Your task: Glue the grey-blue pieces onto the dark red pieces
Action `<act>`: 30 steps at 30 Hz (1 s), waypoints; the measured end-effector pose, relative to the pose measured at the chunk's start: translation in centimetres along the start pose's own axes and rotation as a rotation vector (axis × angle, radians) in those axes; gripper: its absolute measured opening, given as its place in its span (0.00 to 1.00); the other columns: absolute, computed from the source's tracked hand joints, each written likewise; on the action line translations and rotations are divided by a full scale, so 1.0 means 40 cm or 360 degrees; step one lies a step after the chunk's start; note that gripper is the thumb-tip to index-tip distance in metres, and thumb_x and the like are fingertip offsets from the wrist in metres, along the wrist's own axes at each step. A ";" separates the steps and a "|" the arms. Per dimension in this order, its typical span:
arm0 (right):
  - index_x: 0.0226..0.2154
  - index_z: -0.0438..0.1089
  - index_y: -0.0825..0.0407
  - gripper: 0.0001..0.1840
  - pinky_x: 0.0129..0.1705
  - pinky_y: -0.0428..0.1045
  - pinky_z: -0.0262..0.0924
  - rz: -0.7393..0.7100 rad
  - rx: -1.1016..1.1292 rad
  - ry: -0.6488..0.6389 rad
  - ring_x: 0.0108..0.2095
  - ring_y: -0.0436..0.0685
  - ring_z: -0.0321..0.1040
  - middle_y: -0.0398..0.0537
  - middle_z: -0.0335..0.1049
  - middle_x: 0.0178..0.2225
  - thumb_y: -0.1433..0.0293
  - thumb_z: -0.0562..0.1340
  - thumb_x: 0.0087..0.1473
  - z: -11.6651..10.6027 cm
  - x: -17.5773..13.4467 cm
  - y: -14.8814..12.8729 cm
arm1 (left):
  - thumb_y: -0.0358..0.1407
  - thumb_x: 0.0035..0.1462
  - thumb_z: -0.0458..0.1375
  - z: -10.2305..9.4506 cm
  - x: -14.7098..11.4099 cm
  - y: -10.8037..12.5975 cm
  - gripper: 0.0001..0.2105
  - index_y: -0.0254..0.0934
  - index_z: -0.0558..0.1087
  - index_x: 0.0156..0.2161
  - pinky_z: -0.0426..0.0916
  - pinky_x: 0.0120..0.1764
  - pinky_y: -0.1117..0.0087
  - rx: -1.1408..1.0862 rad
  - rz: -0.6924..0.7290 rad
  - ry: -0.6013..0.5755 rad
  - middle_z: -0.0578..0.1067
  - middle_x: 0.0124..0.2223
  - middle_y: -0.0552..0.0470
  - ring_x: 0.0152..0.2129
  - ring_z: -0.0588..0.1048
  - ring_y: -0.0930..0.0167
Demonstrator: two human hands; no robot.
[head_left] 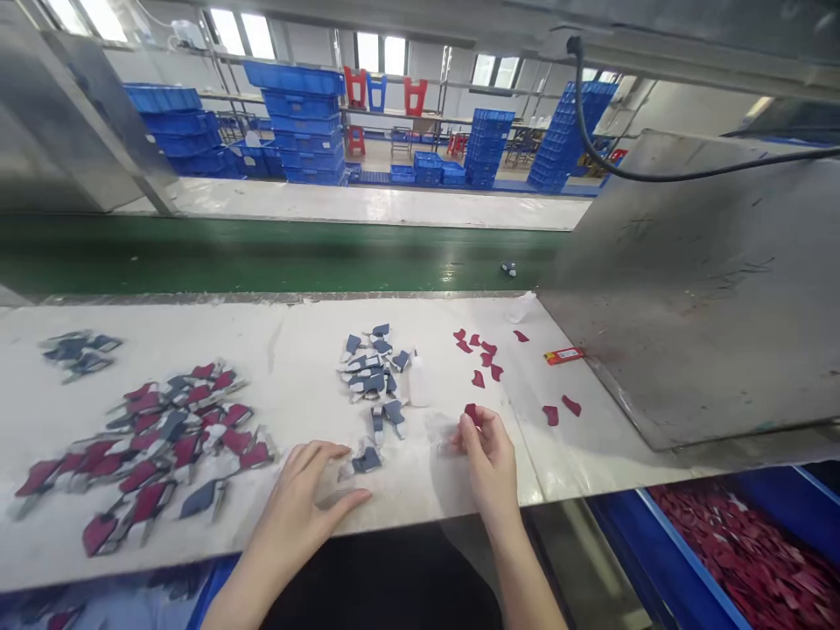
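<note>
My left hand (303, 496) rests on the white table with thumb and fingers apart, around the near side of a small dark-blue and white piece (366, 460). Between the thumb and fingertips of my right hand (489, 455) is a small dark-red piece (471, 411). Several loose red pieces (486, 359) lie flat beyond that hand. A cluster of blue and white pieces (373, 374) sits ahead, between both hands. To the left spreads a larger pile of red and blue pieces with clear wrapping (148, 424).
A green conveyor belt (295, 258) runs behind the table, carrying one small piece (508, 269). A metal panel (715, 289) stands at the right, near a red and yellow packet (563, 355). Below right, a blue bin (696, 560) holds many red pieces. A black cable (656, 176) hangs above.
</note>
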State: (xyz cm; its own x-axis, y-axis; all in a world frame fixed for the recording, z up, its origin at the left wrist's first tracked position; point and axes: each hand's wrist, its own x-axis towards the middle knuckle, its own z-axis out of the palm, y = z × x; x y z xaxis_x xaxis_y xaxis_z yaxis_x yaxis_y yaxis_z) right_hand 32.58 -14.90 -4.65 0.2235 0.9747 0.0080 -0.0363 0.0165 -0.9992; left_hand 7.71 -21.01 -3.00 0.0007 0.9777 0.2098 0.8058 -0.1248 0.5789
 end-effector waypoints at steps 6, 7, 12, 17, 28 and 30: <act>0.45 0.77 0.53 0.19 0.32 0.49 0.68 -0.0021 -0.0063 -0.0300 0.31 0.54 0.72 0.50 0.76 0.32 0.57 0.62 0.58 0.044 -0.080 -0.055 | 0.40 0.60 0.58 0.056 -0.007 0.014 0.08 0.41 0.76 0.40 0.71 0.46 0.58 -0.0225 0.0045 0.0130 0.79 0.41 0.47 0.42 0.76 0.61; 0.46 0.76 0.53 0.19 0.31 0.48 0.68 -0.0004 -0.0046 -0.0322 0.31 0.55 0.73 0.49 0.77 0.32 0.57 0.64 0.57 0.053 -0.093 -0.062 | 0.40 0.60 0.58 0.056 -0.005 0.027 0.08 0.41 0.76 0.41 0.72 0.45 0.60 -0.0305 -0.0006 0.0136 0.80 0.41 0.48 0.41 0.77 0.62; 0.34 0.74 0.53 0.13 0.31 0.47 0.69 0.0026 -0.0026 -0.0395 0.29 0.55 0.75 0.47 0.77 0.28 0.59 0.67 0.54 0.082 -0.145 -0.094 | 0.42 0.58 0.61 0.039 -0.025 0.103 0.10 0.42 0.77 0.43 0.75 0.39 0.69 -0.0645 -0.0299 0.0154 0.82 0.38 0.53 0.35 0.81 0.66; 0.32 0.75 0.52 0.12 0.31 0.47 0.69 -0.0056 -0.0071 -0.0408 0.29 0.54 0.75 0.48 0.77 0.28 0.60 0.66 0.56 0.076 -0.161 -0.123 | 0.40 0.55 0.64 0.021 -0.045 0.147 0.10 0.42 0.79 0.42 0.77 0.43 0.70 -0.0938 -0.0350 0.0185 0.83 0.40 0.54 0.37 0.82 0.66; 0.32 0.77 0.52 0.12 0.34 0.47 0.67 0.0089 -0.0099 -0.0344 0.32 0.55 0.76 0.48 0.80 0.30 0.60 0.68 0.53 0.084 -0.177 -0.127 | 0.37 0.50 0.67 0.025 -0.063 0.158 0.11 0.38 0.82 0.40 0.80 0.40 0.69 -0.1090 -0.0415 0.0297 0.84 0.34 0.52 0.32 0.83 0.65; 0.32 0.77 0.51 0.12 0.34 0.47 0.67 0.0064 -0.0108 -0.0336 0.32 0.55 0.76 0.48 0.79 0.30 0.60 0.68 0.54 0.085 -0.178 -0.121 | 0.37 0.49 0.68 0.022 -0.065 0.160 0.11 0.38 0.82 0.40 0.80 0.39 0.69 -0.1099 -0.0425 0.0299 0.84 0.34 0.52 0.31 0.83 0.64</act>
State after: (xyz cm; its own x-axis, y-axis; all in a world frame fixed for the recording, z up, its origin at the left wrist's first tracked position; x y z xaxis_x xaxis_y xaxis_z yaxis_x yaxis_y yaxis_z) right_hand 27.83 -21.16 0.27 0.0143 0.9994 -0.0308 0.0262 -0.0312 -0.9992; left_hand 13.38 -24.20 -0.54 -0.2927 0.9521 0.0881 0.2112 -0.0255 0.9771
